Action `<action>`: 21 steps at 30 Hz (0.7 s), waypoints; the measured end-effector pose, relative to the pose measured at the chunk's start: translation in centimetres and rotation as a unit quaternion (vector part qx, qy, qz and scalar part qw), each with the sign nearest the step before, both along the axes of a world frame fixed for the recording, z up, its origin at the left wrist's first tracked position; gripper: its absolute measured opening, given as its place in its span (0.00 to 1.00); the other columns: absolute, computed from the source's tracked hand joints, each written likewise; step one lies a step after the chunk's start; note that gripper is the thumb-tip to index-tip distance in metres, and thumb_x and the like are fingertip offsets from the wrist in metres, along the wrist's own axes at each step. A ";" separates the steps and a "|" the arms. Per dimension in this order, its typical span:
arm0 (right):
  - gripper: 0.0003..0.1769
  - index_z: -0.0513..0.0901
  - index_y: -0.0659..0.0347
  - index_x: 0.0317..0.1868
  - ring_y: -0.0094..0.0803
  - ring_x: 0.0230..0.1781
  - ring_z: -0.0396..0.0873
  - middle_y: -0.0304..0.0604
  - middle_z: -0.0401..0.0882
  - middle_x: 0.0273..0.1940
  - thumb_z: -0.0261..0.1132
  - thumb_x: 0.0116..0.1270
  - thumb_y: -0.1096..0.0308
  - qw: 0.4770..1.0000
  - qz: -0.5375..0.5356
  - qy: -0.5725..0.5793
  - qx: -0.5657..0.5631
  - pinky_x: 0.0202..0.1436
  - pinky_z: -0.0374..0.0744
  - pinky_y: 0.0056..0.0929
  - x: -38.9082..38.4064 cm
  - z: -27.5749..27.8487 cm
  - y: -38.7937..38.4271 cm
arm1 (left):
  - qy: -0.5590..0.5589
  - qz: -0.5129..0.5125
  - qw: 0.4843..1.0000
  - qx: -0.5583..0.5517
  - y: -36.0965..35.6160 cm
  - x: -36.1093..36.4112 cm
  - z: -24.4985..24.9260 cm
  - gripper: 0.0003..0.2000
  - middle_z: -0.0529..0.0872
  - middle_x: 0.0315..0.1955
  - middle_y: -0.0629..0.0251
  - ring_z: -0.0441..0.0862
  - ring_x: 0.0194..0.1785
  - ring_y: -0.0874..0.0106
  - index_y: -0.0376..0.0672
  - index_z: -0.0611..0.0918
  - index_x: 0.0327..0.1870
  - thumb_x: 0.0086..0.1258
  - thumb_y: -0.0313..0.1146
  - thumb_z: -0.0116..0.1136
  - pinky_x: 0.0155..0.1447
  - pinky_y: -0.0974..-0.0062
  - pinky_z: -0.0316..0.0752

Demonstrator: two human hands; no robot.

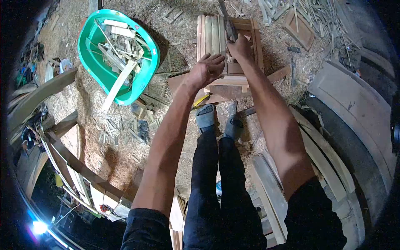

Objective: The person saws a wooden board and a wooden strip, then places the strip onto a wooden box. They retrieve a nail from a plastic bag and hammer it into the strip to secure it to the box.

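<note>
My left hand [207, 70] is open, fingers stretched out, and rests at the near end of several pale wooden slats [211, 35]. The slats lie side by side on a squarish wooden frame [256, 41]. My right hand [240, 47] is closed around a long, dark hand tool [229, 28], whose exact kind I cannot make out. Its narrow far end points away from me, along the right edge of the slats. Just in front of my shoes lies a slim yellow object [201, 101] on a wooden board.
A green plastic tub [155, 62] full of wood offcuts stands at the left. A hammer [293, 62] lies on the shavings-covered ground to the right, below a small wooden panel [299, 30]. Long boards [321, 154] flank my legs at right; curved timbers [79, 166] lie at left.
</note>
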State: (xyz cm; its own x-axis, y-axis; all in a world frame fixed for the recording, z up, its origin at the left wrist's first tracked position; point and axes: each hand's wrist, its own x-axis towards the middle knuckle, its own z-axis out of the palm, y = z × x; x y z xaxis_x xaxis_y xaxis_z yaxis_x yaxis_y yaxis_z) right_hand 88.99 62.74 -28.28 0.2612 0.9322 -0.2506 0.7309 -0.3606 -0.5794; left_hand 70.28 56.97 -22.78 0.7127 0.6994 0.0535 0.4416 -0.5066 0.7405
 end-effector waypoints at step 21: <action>0.15 0.78 0.57 0.32 0.31 0.29 0.80 0.40 0.82 0.28 0.76 0.56 0.61 0.965 -0.058 0.249 0.049 0.37 0.78 0.34 -2.5 27.1 -1.5 | -0.213 0.423 0.803 -0.361 -4.4 -0.7 21.2 0.19 0.89 0.38 0.66 0.84 0.42 0.76 0.36 0.85 0.52 0.80 0.45 0.51 0.47 0.74 0.79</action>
State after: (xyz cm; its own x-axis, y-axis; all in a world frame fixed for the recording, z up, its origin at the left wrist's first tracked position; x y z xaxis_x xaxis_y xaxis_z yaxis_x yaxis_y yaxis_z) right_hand 86.46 61.24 -1.22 0.2350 0.9295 -0.2841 0.3100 -0.3487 -0.8845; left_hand 69.61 52.53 -1.55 -0.0095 0.8820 -0.4711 0.0294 0.4712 0.8815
